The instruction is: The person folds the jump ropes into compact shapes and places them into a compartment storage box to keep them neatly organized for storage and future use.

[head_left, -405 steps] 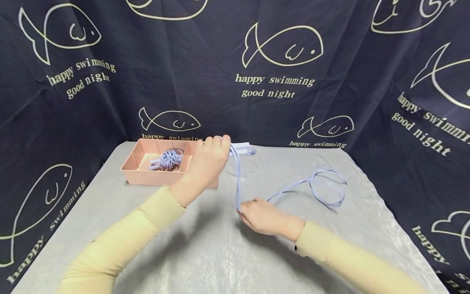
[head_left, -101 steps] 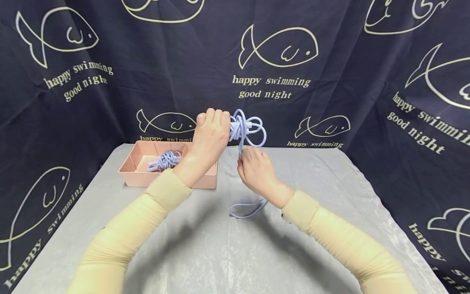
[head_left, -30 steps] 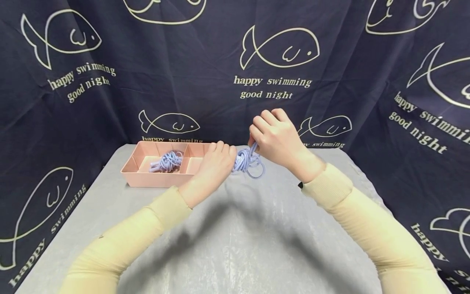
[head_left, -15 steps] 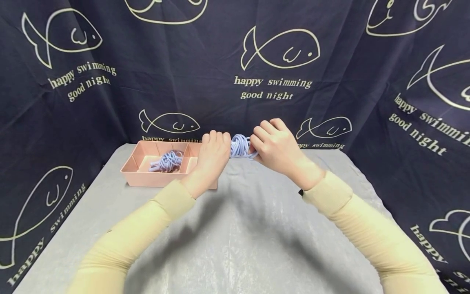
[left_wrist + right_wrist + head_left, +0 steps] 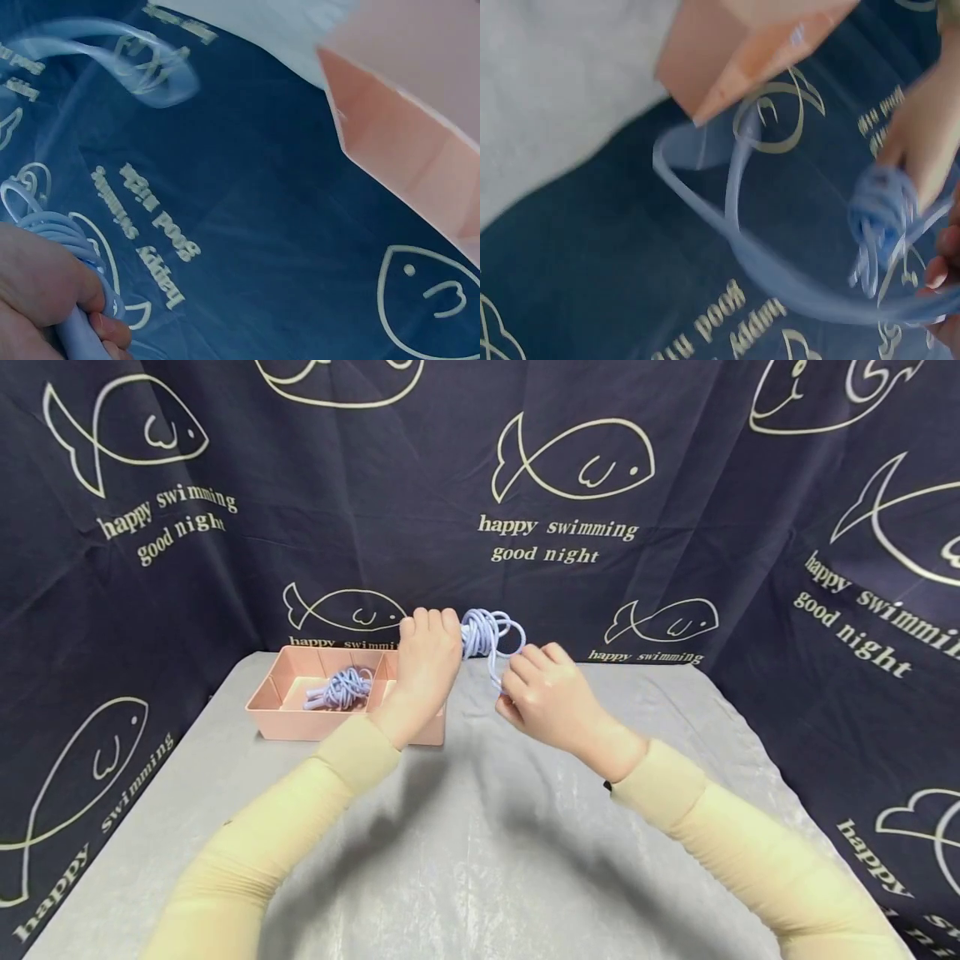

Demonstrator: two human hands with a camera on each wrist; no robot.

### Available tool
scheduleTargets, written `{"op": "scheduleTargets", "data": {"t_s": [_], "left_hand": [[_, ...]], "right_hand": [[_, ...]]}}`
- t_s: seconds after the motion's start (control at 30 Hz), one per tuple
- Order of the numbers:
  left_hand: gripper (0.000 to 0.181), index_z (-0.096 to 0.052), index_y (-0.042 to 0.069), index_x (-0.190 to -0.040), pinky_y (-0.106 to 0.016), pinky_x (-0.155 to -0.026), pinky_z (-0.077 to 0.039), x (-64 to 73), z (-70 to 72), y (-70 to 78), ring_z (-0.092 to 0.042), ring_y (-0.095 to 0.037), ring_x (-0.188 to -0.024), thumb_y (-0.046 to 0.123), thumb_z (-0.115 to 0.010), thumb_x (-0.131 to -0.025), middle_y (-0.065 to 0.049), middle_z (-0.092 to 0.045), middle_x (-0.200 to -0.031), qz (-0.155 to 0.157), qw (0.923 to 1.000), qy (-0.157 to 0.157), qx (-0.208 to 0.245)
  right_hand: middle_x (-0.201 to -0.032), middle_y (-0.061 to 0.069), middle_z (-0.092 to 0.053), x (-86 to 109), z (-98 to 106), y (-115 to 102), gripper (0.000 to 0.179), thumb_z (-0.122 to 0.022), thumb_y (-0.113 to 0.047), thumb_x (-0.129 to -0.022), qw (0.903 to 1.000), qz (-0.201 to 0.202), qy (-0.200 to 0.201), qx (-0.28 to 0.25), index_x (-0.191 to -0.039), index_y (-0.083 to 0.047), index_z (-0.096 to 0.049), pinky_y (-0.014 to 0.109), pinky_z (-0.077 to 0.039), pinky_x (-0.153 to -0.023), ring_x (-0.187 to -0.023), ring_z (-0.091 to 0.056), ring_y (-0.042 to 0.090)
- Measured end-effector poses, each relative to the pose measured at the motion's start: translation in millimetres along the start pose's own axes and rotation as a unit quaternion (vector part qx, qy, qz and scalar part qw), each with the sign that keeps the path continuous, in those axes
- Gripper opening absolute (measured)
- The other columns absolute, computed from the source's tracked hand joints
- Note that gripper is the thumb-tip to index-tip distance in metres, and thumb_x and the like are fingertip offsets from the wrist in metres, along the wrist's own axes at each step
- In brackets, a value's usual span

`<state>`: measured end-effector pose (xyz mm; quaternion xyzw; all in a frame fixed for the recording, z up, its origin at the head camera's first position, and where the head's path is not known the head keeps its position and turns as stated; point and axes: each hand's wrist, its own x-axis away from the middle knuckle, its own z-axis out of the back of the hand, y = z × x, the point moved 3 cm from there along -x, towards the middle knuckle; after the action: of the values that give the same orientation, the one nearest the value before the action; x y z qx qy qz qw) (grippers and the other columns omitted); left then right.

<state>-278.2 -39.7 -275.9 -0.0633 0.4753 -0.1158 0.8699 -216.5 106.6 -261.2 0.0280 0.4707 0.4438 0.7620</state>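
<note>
A light blue jump rope (image 5: 480, 633) is held above the back of the table, its cord wound in tight coils. My left hand (image 5: 431, 656) grips it at the left end; in the left wrist view a thick pale handle (image 5: 79, 337) shows in that fist. Fingers of my right hand (image 5: 551, 702) are curled round the cord running down from the coils. A blurred doubled length of cord (image 5: 780, 289) trails from the right hand in the right wrist view. Some loops stick out to the right of the coils. The right fingertips are partly hidden.
Behind my left forearm stands a pink divided box (image 5: 315, 727). In its left compartment lies another wound light blue rope (image 5: 348, 687). A grey cloth covers the table (image 5: 465, 860), and a dark fish-print curtain (image 5: 420, 485) hangs around the back and sides.
More cord is now wound into coils than before; no loop lies on the table. In the last second, my right hand has moved from above the coils to below and right. My left hand has risen.
</note>
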Motion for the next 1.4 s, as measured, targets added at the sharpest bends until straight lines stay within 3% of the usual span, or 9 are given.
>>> {"op": "scheduleTargets", "data": {"t_s": [0.17, 0.4, 0.73, 0.87, 1.07, 1.23, 1.4], "left_hand": [[0.03, -0.051, 0.005, -0.083, -0.04, -0.064, -0.035, -5.7, -4.4, -8.2, -0.049, -0.028, -0.072, 0.006, -0.023, -0.095, -0.012, -0.054, -0.074, 0.012, 0.9999, 0.003, 0.001], [0.022, -0.05, 0.004, -0.084, -0.041, -0.065, -0.034, -12.9, 3.8, -8.6, -0.049, -0.029, -0.074, 0.008, -0.03, -0.095, -0.012, -0.054, -0.075, 0.011, 0.9991, 0.014, 0.039], [0.013, -0.05, 0.001, -0.093, -0.04, -0.066, -0.034, -15.9, 28.2, 3.6, -0.049, -0.028, -0.077, 0.006, -0.038, -0.092, -0.012, -0.054, -0.078, -0.046, 0.9926, 0.005, 0.112], [0.012, -0.05, 0.0, -0.094, -0.04, -0.067, -0.034, -18.5, 39.8, 7.2, -0.048, -0.028, -0.078, 0.005, -0.039, -0.092, -0.012, -0.054, -0.08, -0.064, 0.9883, 0.008, 0.139], [0.009, -0.049, 0.001, -0.097, -0.039, -0.067, -0.033, -21.3, 52.4, 10.5, -0.046, -0.027, -0.076, 0.002, -0.048, -0.088, -0.01, -0.054, -0.081, -0.083, 0.9823, 0.02, 0.167], [0.013, -0.051, 0.0, -0.098, -0.04, -0.067, -0.033, -22.3, 55.8, 8.8, -0.048, -0.028, -0.077, 0.001, -0.052, -0.085, -0.011, -0.055, -0.082, -0.073, 0.9824, 0.024, 0.17], [0.011, -0.051, 0.0, -0.097, -0.04, -0.067, -0.034, -21.9, 55.2, 5.5, -0.049, -0.029, -0.078, 0.001, -0.05, -0.087, -0.012, -0.055, -0.083, -0.061, 0.9834, 0.023, 0.169]], "right_hand": [[-0.068, 0.007, -0.05, 13.6, -17, -22, 0.019, -0.048, -0.018, -0.082, 0.9987, -0.012, -0.048, -0.015, -0.067, -0.007, -0.052, 0.037, -0.037, -0.061, -0.066, -0.049, 0.027], [-0.072, 0.006, -0.049, 26.9, -32, -43, 0.019, -0.052, -0.024, -0.082, 0.9921, -0.048, -0.089, -0.073, -0.073, -0.007, -0.051, 0.035, -0.037, -0.059, -0.07, -0.047, 0.026], [-0.075, 0.004, -0.05, 46.7, -60, -26, 0.019, -0.068, -0.02, -0.079, 0.981, -0.109, -0.1, -0.126, -0.074, -0.008, -0.053, 0.037, -0.042, -0.06, -0.071, -0.05, 0.024], [-0.073, 0.005, -0.051, 48.5, -67, -14, 0.021, -0.067, -0.02, -0.078, 0.9842, -0.119, -0.091, -0.094, -0.069, -0.007, -0.054, 0.038, -0.039, -0.057, -0.069, -0.051, 0.025], [-0.066, 0.009, -0.055, 41.4, -71, 9, 0.021, -0.061, -0.022, -0.083, 0.983, -0.175, -0.057, -0.005, -0.071, -0.006, -0.054, 0.043, -0.038, -0.055, -0.065, -0.056, 0.031], [-0.061, 0.012, -0.059, 35.3, -71, 28, 0.022, -0.059, -0.024, -0.084, 0.9784, -0.204, -0.008, 0.035, -0.072, -0.005, -0.057, 0.045, -0.038, -0.055, -0.059, -0.059, 0.032], [-0.05, 0.012, -0.055, 32.4, -67, 40, 0.024, -0.064, -0.024, -0.082, 0.9699, -0.241, 0.008, 0.032, -0.072, -0.004, -0.054, 0.045, -0.032, -0.054, -0.049, -0.053, 0.035]]}}
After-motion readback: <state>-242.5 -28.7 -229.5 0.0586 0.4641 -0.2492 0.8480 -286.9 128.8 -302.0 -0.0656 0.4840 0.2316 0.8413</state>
